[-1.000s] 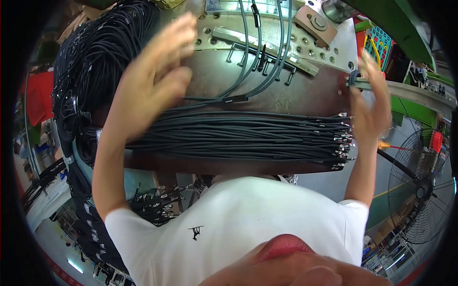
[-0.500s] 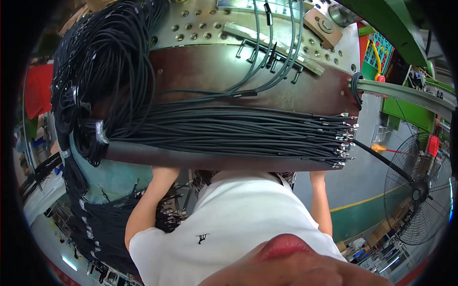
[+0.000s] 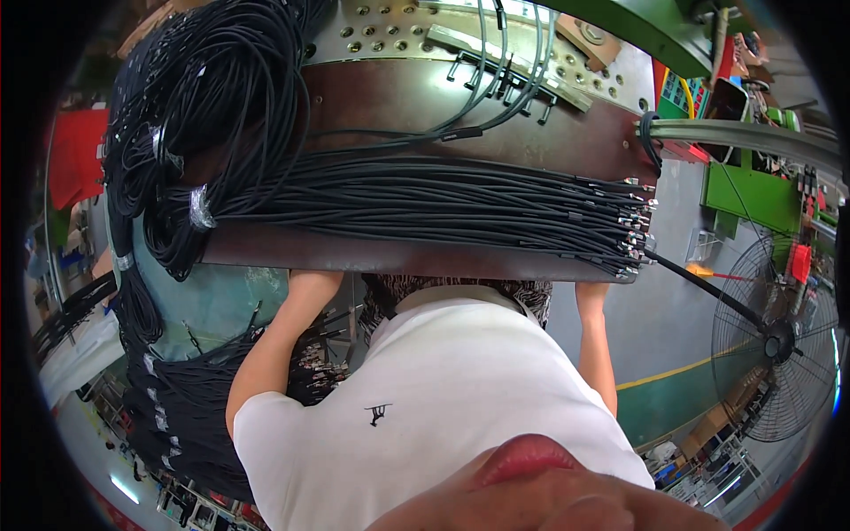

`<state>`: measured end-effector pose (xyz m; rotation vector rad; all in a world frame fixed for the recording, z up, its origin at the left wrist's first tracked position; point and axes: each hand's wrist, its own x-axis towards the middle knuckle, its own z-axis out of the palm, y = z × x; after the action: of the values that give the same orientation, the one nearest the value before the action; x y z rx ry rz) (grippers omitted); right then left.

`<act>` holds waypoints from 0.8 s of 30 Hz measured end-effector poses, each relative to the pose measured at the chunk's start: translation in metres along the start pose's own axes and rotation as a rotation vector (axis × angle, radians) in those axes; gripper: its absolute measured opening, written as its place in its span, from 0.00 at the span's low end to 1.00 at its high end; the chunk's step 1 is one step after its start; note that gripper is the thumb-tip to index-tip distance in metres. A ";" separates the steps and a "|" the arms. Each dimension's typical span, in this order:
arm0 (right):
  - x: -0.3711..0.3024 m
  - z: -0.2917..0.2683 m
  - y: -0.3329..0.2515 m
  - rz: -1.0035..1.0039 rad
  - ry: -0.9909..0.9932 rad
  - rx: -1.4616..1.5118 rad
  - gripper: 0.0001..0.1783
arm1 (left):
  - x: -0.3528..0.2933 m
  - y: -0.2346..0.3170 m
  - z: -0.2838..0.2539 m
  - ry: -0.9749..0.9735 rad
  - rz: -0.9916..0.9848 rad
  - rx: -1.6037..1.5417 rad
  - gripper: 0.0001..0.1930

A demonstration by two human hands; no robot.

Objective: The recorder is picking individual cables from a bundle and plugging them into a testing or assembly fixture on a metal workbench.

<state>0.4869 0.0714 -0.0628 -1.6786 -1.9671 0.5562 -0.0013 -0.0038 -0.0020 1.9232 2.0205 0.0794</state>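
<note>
A long bundle of black cables [image 3: 425, 203] lies across the brown tabletop [image 3: 372, 254], its stripped metal ends [image 3: 639, 221] gathered at the right side. Clear wrap [image 3: 200, 208] binds the bundle at its left, where the cables loop back into a big coiled heap [image 3: 208, 106]. My left hand [image 3: 316, 281] reaches under the table's front edge on the left. Toward the right end of that same edge is my right hand [image 3: 591, 290]. The tabletop hides the fingers of both hands, so what they touch or hold does not show.
Behind the bundle, a metal bar with black clamps [image 3: 509, 84] carries a few cables. A perforated metal plate [image 3: 372, 40] lies beyond. At right stand a rail [image 3: 735, 133] and a wire-cage fan [image 3: 775, 341]. More bundled cables [image 3: 190, 416] pile up at lower left.
The tabletop and cable bundle sit higher in the picture, and more of the shirt's front shows. Both hands stay at the table's front edge.
</note>
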 end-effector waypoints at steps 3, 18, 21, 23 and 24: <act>0.010 -0.015 -0.027 0.078 -0.076 -0.145 0.18 | -0.001 -0.012 0.012 0.031 0.035 0.038 0.09; 0.245 -0.015 -0.191 -0.746 0.236 -0.427 0.32 | 0.088 0.173 -0.095 0.245 0.755 -0.208 0.35; 0.232 -0.023 -0.186 -0.786 0.228 -0.412 0.32 | 0.084 0.136 -0.101 0.125 0.350 0.094 0.41; 0.220 -0.037 -0.164 -0.663 0.194 -0.381 0.26 | 0.071 0.080 -0.114 0.157 0.290 0.190 0.41; 0.217 -0.042 -0.159 -0.641 0.191 -0.395 0.26 | 0.067 0.051 -0.118 0.180 0.305 0.200 0.39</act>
<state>0.3602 0.2593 0.0876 -1.1235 -2.3966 -0.2305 0.0124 0.0892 0.1091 2.4191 1.8860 0.1350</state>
